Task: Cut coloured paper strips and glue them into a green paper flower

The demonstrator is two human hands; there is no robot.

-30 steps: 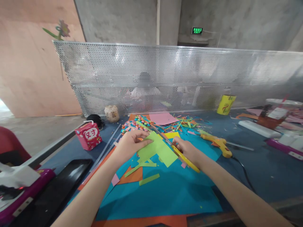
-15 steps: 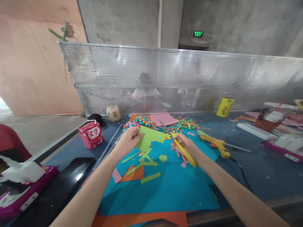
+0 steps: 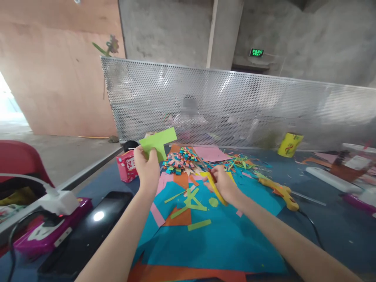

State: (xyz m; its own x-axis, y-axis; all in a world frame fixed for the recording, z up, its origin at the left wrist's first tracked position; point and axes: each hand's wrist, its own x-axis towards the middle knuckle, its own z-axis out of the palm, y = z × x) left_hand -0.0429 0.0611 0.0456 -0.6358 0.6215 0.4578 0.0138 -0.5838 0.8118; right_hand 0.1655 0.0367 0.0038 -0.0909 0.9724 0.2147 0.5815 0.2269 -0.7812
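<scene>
The left hand (image 3: pixel 148 168) pinches a piece of light green paper (image 3: pixel 160 141) between thumb and fingers. The paper is raised off the table (image 3: pixel 337 227), over toward its far left corner. It sticks out past the fingertips, away from the palm, with one arm reaching to the right and another part hanging down beside the thumb. A red drink box (image 3: pixel 125 168) stands just left of this hand, near the left edge of the table.

The right hand (image 3: pixel 225 182) is wrapped around the yellow handles of the scissors (image 3: pixel 217 190). The blades point toward the far edge of the table, well apart from the green paper; they are too blurred to tell whether they are spread.

Between and below the hands, a blue sheet (image 3: pixel 214 246) reaches down toward the near edge. On it lie green strips (image 3: pixel 199 225), a round green scrap (image 3: pixel 213 202) near the right hand and a piece of orange paper (image 3: pixel 179 217). Beyond, toward the far edge, sits a heap of coloured paper bits (image 3: pixel 180 158), with a pink sheet (image 3: pixel 211 153) behind it. To the right of the right hand is a yellow glue gun (image 3: pixel 283 194), and a yellow can (image 3: pixel 290 145) stands close to the far edge.
</scene>
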